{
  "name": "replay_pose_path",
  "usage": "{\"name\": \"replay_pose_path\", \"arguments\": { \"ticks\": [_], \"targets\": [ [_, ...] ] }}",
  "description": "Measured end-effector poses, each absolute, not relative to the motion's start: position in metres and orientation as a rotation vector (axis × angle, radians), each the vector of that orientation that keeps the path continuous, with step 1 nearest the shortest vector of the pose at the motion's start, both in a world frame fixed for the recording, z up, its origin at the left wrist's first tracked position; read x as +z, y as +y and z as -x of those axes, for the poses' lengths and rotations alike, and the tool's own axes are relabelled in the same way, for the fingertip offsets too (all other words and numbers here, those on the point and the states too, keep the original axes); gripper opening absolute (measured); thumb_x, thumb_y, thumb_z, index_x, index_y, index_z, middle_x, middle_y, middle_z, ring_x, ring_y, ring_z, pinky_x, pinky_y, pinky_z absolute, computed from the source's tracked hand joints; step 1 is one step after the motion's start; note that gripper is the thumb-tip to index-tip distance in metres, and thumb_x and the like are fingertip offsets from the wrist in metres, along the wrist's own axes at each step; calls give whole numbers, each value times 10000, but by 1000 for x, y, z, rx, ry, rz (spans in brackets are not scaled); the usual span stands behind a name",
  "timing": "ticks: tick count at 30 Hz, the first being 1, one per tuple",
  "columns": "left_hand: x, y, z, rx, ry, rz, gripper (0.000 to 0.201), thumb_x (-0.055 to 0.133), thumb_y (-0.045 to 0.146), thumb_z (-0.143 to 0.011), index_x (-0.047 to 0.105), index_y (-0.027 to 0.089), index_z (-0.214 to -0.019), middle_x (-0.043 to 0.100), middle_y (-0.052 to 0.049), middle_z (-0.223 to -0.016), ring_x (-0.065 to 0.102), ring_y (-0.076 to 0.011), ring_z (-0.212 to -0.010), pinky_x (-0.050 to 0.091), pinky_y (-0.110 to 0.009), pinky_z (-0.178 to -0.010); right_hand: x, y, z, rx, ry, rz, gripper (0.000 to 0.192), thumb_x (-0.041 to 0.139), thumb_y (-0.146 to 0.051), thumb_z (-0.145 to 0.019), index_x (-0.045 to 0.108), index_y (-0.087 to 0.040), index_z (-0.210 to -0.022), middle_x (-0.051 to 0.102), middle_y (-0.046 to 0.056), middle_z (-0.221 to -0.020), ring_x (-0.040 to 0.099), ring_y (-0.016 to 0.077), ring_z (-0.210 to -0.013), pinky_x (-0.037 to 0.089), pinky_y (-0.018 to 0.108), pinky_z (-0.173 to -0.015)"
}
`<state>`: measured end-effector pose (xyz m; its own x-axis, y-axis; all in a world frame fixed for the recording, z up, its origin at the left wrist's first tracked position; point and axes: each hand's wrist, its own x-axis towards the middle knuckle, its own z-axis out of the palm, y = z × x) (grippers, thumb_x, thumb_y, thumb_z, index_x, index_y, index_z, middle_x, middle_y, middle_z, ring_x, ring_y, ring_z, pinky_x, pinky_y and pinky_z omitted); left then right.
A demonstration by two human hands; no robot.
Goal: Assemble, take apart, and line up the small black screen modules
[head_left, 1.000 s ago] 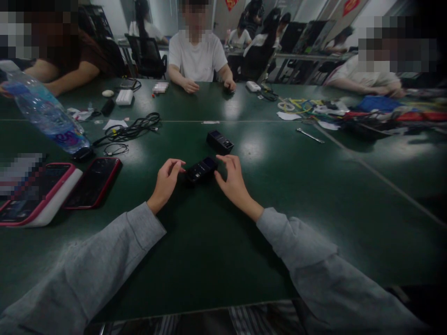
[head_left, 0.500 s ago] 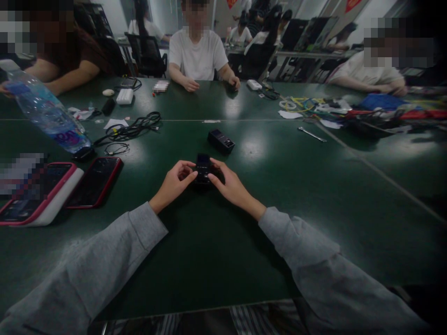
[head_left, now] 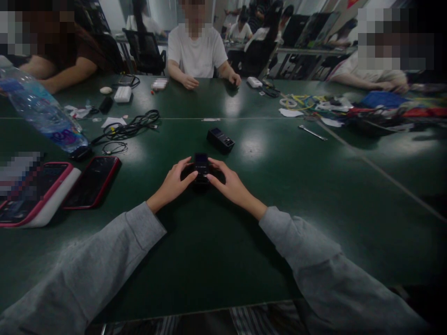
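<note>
A small black box-shaped device [head_left: 201,164] with a dark screen and a row of small buttons stands on the green table between my hands. My left hand [head_left: 173,180] curves along its left side, thumb tip at the lower left corner, the index finger slightly off the upper edge. On the other side, my right hand [head_left: 226,181] has its thumb on the lower right corner and its index finger at the upper right edge. Just beyond lies a similar black device [head_left: 220,140], tilted in view, touched by neither hand. The device's underside is hidden.
Left on the green table [head_left: 195,260] are a red-edged phone [head_left: 93,181], a phone in a pink case [head_left: 38,190], a water bottle [head_left: 45,109] and black cables [head_left: 131,126]. A wrench [head_left: 312,132] and a cable heap [head_left: 377,116] lie right. People sit across.
My left index finger has straightened and come a little away from the device. My right hand keeps its place at the right side. The view has shifted slightly.
</note>
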<state>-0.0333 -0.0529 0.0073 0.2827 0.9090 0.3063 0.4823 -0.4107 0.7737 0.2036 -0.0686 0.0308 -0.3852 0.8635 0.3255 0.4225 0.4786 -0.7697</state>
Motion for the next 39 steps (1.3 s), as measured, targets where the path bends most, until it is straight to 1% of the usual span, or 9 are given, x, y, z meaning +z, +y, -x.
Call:
{"name": "replay_pose_path", "arguments": {
  "ticks": [4, 15, 24, 39],
  "targets": [
    [9, -54, 33, 983, 1206, -1933, 562, 587, 453, -966, 426, 272, -1473, 591, -128, -1418, 552, -280, -1321, 453, -517, -1072, 32, -69, -203, 777, -1993, 1075, 547, 577, -471, -993, 436, -282, -1486, 582, 106, -1405, 575, 276, -1285, 462, 558, -1097],
    [12, -54, 33, 990, 1201, -1932, 539, 588, 463, -961, 464, 258, -1445, 574, -128, -1444, 536, -286, -1342, 452, -518, -1082, 31, -69, -204, 768, -2004, 1095, 557, 560, -499, -999, 423, -292, -1497, 586, 105, -1395, 576, 279, -1282, 460, 577, -1092],
    [8, -51, 33, 1008, 1180, -1924, 533, 584, 484, -961, 492, 224, -1417, 581, -142, -1435, 542, -282, -1339, 434, -519, -1114, 29, -67, -202, 727, -2005, 1044, 544, 568, -480, -993, 440, -288, -1486, 596, 96, -1381, 592, 272, -1262, 458, 537, -1100],
    [10, -54, 33, 976, 1217, -1924, 547, 576, 509, -963, 486, 229, -1425, 570, -138, -1445, 527, -291, -1351, 425, -532, -1116, 32, -69, -203, 746, -2016, 1073, 547, 549, -500, -1002, 424, -300, -1495, 577, 99, -1410, 580, 280, -1276, 459, 568, -1095]
  ]
}}
